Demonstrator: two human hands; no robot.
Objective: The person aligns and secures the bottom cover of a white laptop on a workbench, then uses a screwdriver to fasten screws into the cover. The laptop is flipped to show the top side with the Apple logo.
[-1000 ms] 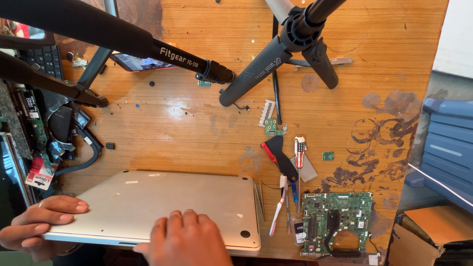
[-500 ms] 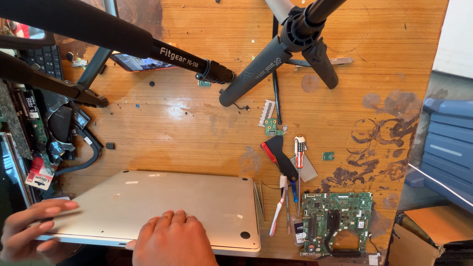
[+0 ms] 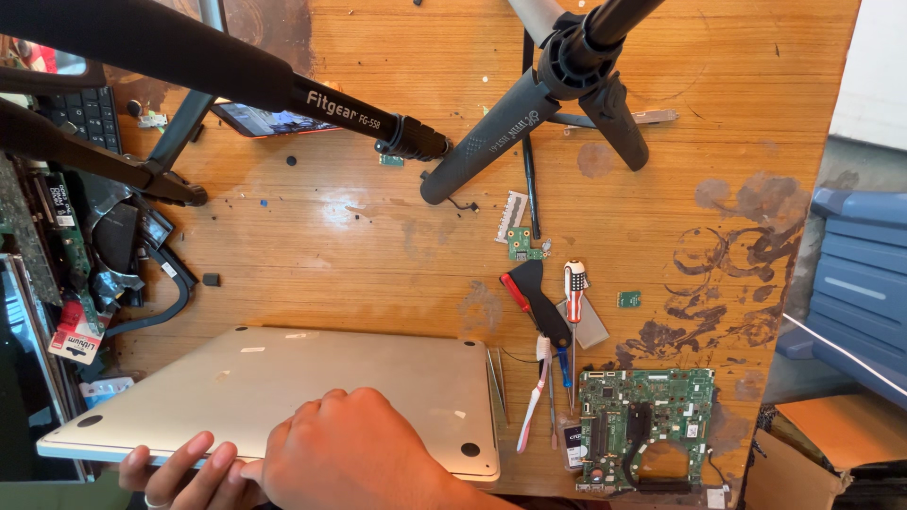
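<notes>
A closed silver laptop (image 3: pixel 283 397) lies underside up, slightly skewed, at the wooden table's near edge.

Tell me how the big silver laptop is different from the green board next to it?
The silver laptop is much bigger than the green circuit board. The laptop is smooth and plain; the circuit board is covered in tiny parts. The right hand rests on the laptop and the left hand grips its edge; nobody touches the circuit board. Both lie on the wooden table.
</notes>
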